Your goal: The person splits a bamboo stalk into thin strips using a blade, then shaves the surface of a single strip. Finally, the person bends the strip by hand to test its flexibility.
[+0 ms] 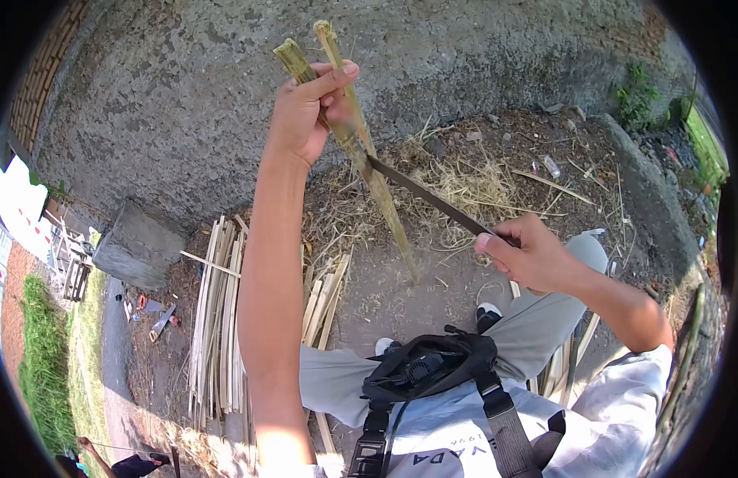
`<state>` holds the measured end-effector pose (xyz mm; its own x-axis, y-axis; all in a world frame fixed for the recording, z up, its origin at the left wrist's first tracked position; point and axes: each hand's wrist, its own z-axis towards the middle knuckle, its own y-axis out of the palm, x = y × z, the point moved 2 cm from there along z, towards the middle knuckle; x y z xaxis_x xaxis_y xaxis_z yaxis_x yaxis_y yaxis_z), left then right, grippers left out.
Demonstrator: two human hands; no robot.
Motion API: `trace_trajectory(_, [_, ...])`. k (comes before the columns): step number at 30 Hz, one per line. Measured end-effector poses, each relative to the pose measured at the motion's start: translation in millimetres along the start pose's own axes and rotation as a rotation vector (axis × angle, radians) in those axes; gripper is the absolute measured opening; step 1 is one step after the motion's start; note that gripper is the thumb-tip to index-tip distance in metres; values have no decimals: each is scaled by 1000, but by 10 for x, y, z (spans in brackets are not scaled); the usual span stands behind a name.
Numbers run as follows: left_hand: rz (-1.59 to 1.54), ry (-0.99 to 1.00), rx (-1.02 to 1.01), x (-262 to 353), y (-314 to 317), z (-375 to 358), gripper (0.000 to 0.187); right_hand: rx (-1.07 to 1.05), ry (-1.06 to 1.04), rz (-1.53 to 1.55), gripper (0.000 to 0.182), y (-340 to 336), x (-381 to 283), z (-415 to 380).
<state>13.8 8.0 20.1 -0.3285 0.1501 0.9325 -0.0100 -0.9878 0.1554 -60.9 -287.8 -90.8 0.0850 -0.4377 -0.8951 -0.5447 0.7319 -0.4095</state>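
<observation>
My left hand (pixel 315 107) is raised near the wall and wrapped round a bamboo piece (pixel 379 187) that slants down to the right. Above the hand, two bamboo ends spread apart, one greener and broader, the other a pale thin strip (pixel 334 49). A long dark knife (pixel 428 195) reaches up from my right hand (pixel 530 253), its tip touching the bamboo below my left hand. My right fingers close round the knife's near end, so its handle is hidden. The bamboo's lower end hangs over the ground in front of my feet.
Bundles of pale bamboo strips (pixel 217 319) lie at my left, with more strips (pixel 325 299) by my leg. Shavings (pixel 480 187) litter the ground before a rough wall (pixel 201 95). A handsaw (pixel 162 323) lies left. Another person (pixel 134 466) is at lower left.
</observation>
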Motion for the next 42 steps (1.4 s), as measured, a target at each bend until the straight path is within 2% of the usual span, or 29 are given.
trace_trajectory(3, [4,9,-24,-13,-2,-16,19,8,-24,-23,42,6,173,59])
trace_trajectory(5, [31,31,-53,-28,-21,-28,28,3,-25,16,39,24,223,62])
trace_trajectory(8, [-153,-17,-142,-28,-50,-73,45,-33,9,105,36,49,255,45])
trace_trajectory(11, [-142,16,-146,-75,-78,-55,56,-71,36,163,35,36,300,59])
trace_trajectory(20, [20,46,-113,-82,-105,18,43,-33,22,191,35,59,362,78])
trace_trajectory(24, [304,163,12,-65,-91,22,42,-11,23,159,39,81,356,64])
trace_trajectory(27, [385,211,13,-72,-31,-3,42,111,-165,-165,43,112,352,46])
trace_trajectory(28, [405,219,25,-69,15,-24,42,131,-173,-181,43,125,309,22])
trace_trajectory(32, [398,324,119,-87,150,-75,38,139,-138,-189,43,188,74,-85])
trace_trajectory(36, [403,321,146,-125,151,-40,30,107,-93,-133,43,197,58,-98])
trace_trajectory(42, [454,348,139,-157,113,46,22,179,-187,-189,34,344,131,-101])
